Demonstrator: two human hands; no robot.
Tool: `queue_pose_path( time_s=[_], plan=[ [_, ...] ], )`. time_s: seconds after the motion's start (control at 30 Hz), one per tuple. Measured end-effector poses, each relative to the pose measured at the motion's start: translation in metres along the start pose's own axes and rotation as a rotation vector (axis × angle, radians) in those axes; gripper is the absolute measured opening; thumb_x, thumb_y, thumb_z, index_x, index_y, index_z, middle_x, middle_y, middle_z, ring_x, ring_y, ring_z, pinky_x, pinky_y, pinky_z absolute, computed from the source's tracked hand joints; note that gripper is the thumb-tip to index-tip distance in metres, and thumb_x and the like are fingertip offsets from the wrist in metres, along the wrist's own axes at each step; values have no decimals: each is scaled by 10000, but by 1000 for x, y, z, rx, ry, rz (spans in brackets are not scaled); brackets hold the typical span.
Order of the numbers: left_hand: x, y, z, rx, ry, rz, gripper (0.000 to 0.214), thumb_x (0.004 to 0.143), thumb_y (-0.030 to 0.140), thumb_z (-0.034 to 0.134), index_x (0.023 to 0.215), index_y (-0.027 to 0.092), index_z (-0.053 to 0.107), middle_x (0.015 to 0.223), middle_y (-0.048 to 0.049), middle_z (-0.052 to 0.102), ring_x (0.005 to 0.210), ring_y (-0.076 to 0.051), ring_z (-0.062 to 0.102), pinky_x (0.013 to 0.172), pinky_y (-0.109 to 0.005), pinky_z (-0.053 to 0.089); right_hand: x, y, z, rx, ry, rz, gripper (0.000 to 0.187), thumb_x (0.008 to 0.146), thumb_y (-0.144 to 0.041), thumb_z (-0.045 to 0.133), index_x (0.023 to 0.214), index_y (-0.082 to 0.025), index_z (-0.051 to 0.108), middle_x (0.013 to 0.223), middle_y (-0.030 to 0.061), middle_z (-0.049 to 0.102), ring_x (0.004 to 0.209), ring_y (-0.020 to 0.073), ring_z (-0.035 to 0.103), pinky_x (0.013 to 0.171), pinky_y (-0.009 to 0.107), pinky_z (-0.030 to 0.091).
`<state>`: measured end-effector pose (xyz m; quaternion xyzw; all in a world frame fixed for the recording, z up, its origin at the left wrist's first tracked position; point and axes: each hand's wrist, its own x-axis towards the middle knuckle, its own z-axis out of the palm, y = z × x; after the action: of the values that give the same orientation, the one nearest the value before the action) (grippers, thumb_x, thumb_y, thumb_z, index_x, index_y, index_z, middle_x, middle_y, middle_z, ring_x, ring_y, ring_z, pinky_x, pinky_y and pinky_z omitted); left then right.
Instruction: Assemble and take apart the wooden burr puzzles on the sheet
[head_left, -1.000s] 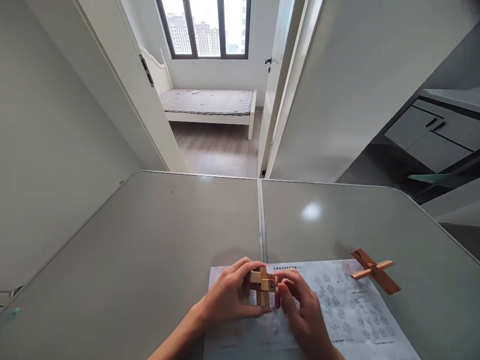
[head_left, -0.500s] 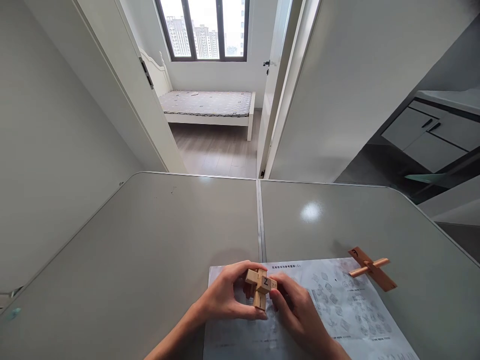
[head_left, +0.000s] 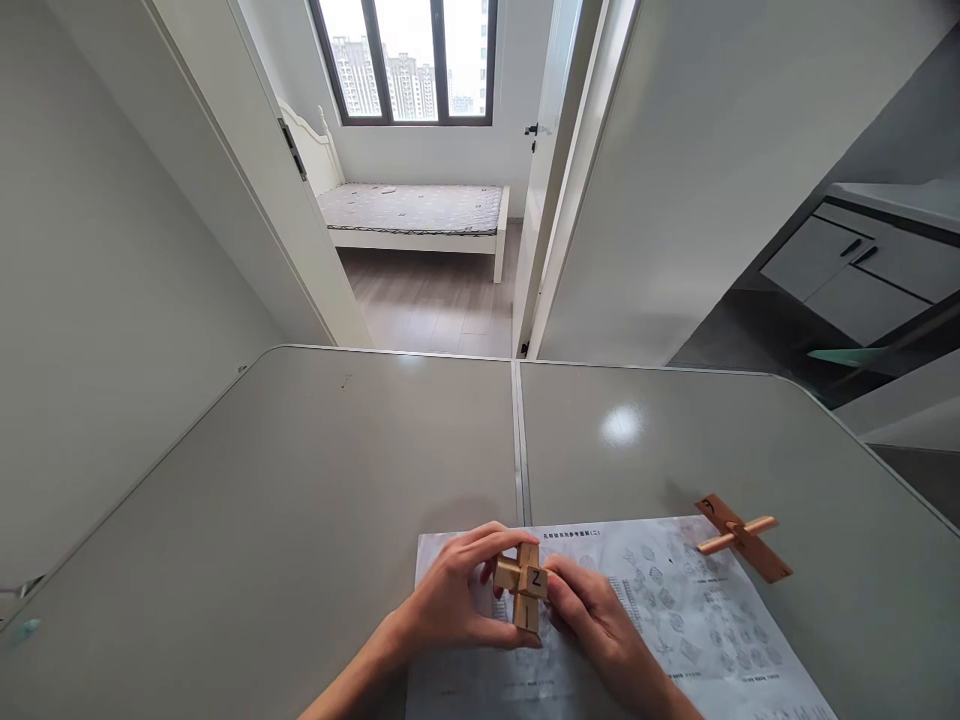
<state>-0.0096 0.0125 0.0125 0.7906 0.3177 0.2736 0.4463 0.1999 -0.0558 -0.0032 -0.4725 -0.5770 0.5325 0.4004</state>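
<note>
A small wooden burr puzzle point(head_left: 521, 583) made of interlocked light bars, one end face marked with a dark "2", is held between both hands just above a printed instruction sheet point(head_left: 675, 620). My left hand point(head_left: 454, 600) pinches its left side with thumb below and fingers on top. On the puzzle's right side, the fingers of my right hand point(head_left: 592, 625) are closed. Two loose wooden bars point(head_left: 742, 537), one darker and one pale, lie crossed at the sheet's far right corner.
The grey table point(head_left: 300, 500) has a seam down its middle and rounded far corners. Beyond it an open doorway shows a bed under a window. Cabinets stand at the right. A small object lies at the table's left edge point(head_left: 26, 628).
Both hands have turned the puzzle between them; the marked face tilted at half a second ago and now sits lower, facing me. The crossed bars have not moved.
</note>
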Motion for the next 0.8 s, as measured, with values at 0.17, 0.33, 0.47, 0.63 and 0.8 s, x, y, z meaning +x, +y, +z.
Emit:
queue_pose_path(
  time_s=[0.17, 0.33, 0.47, 0.63, 0.8],
  plan=[
    [-3, -4, 4, 30, 9, 42, 778, 682, 579, 910, 1346, 244, 682, 1033, -68, 753, 840, -200, 663, 761, -282, 560, 1, -4, -1, 131, -68, 33, 508, 1080, -599, 417, 740, -222, 442, 641, -50, 374, 561, 115, 322, 533, 262, 283],
    [-1, -2, 5, 12, 8, 67, 750, 680, 540, 903, 1336, 250, 684, 1074, -74, 769, 814, -192, 653, 691, -261, 553, 1, -3, 1, 350, -121, 132, 577, 1024, -696, 480, 686, -238, 389, 544, -86, 294, 460, 81, 239, 445, 239, 211],
    [1, -1, 3, -50, -20, -3, 753, 691, 488, 905, 1369, 253, 676, 1001, -42, 742, 663, -123, 582, 603, -219, 515, 1, 2, 6, 453, -95, 204, 575, 1002, -724, 511, 717, -229, 448, 537, -100, 289, 446, 74, 232, 426, 224, 200],
    [1, -7, 4, -172, -9, -154, 856, 724, 373, 904, 1512, 311, 576, 1106, -32, 738, 617, -80, 577, 564, -192, 505, 1, 5, 7, 473, 5, 177, 559, 1025, -672, 525, 716, -208, 500, 521, -72, 397, 456, 89, 365, 480, 234, 305],
    [1, -3, 3, -259, 94, -210, 734, 873, 349, 788, 1541, 279, 492, 1315, -113, 695, 659, -86, 626, 573, -211, 527, 7, 6, -4, 642, 139, 282, 533, 1010, -665, 534, 775, -191, 590, 552, -48, 482, 424, 91, 368, 458, 241, 302]
  ],
)
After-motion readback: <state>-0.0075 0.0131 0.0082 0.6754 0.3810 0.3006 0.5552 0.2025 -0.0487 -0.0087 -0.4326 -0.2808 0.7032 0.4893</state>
